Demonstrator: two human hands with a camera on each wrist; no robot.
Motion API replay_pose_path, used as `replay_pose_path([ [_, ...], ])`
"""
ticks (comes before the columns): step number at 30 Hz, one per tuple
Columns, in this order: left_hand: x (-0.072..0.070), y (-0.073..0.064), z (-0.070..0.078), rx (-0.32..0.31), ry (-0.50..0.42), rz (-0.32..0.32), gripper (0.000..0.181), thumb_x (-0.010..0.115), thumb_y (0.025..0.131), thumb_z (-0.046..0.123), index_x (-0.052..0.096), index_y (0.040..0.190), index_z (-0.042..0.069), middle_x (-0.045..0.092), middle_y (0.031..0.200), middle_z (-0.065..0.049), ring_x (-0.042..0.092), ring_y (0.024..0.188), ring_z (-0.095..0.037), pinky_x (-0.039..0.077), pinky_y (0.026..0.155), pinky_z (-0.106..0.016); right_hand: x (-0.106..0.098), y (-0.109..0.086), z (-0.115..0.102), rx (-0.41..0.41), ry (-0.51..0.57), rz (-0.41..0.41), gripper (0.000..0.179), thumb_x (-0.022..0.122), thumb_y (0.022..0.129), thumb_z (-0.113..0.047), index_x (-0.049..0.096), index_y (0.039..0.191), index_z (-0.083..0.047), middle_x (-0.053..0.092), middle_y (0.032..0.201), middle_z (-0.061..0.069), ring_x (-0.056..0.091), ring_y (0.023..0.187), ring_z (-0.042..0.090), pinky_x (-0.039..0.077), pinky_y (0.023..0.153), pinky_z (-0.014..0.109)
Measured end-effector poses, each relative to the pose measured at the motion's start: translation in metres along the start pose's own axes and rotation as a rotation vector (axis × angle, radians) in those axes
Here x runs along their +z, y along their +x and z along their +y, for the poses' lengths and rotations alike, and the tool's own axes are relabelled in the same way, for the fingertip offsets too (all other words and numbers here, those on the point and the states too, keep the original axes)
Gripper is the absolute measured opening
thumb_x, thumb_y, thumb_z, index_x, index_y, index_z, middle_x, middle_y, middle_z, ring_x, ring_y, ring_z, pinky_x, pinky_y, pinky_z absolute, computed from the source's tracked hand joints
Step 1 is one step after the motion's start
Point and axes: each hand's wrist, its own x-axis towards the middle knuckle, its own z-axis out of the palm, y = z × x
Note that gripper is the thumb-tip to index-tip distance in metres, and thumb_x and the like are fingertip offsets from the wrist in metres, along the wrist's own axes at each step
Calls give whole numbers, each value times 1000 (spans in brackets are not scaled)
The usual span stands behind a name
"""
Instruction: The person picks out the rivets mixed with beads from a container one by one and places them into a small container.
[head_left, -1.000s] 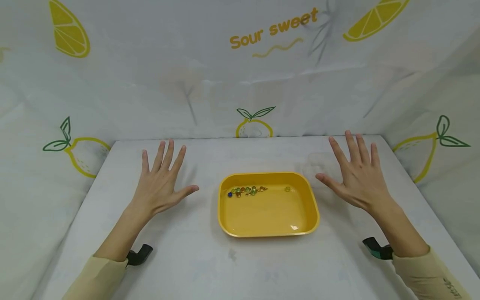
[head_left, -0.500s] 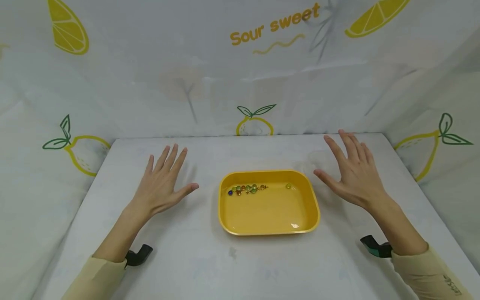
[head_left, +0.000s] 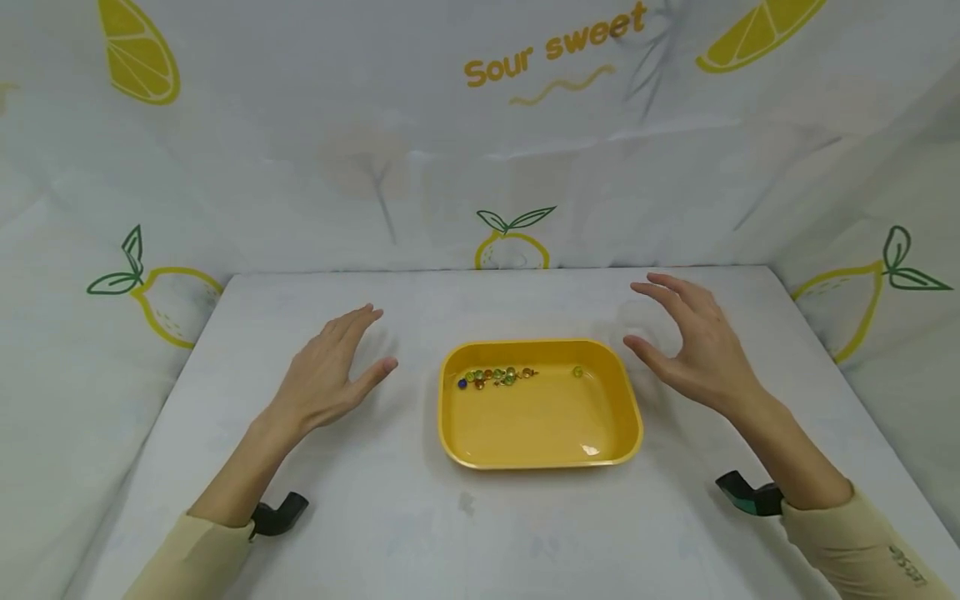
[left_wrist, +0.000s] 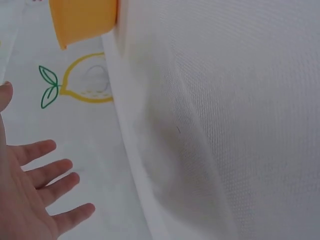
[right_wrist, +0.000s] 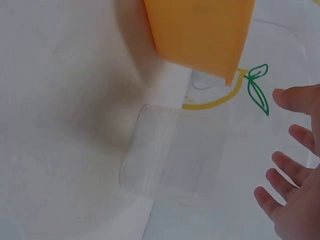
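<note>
A yellow tray (head_left: pixel 540 429) lies on the white table between the two hands. Several glass marbles (head_left: pixel 498 377) sit in a loose row along its back left, a blue marble (head_left: pixel 462 384) at the end. One yellow-green marble (head_left: pixel 577 372) lies apart at the back right. The left hand (head_left: pixel 322 375) hovers left of the tray, thumb spread from the fingers, touching nothing. To the tray's right, the right hand (head_left: pixel 697 358) hovers with its fingers loosely bent and holds nothing. Near it, in the right wrist view, stands a clear plastic container (right_wrist: pixel 170 150), barely visible in the head view.
A white cloth (head_left: pixel 420 200) printed with lemons hangs behind the table and at both sides. Black wrist mounts (head_left: pixel 279 513) stick out by the sleeves. Bare white tabletop (head_left: pixel 465 550) lies in front of the tray.
Both hands have gone from widely spread fingers to relaxed, slightly bent ones, turning a little inward. The tray and marbles stay in place; the head view has shifted slightly.
</note>
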Motion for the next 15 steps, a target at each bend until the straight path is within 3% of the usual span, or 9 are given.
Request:
replay_pose_path([
  [4,1,-3,4,-24,-49,-3,67,63,105,54,53,156,12,57,161,-14,56,146,-39,52,111,-65,2,2,-8,-22,62,10,64,91,83,-3,66,142,-9,60,151,20,50,141,42,46,111,68],
  [11,6,-5,13,-52,-151,-31,59,70,104,45,59,149,9,70,141,-13,70,122,-33,59,100,-57,7,7,-24,-57,132,-36,54,90,84,1,72,134,-12,67,142,14,56,134,35,36,114,18],
  [15,6,-5,20,-54,-237,-54,51,72,103,39,63,143,7,76,126,-11,74,109,-27,63,92,-46,11,12,-33,-91,183,-73,49,88,85,3,74,129,-12,72,134,10,61,128,29,37,106,5],
])
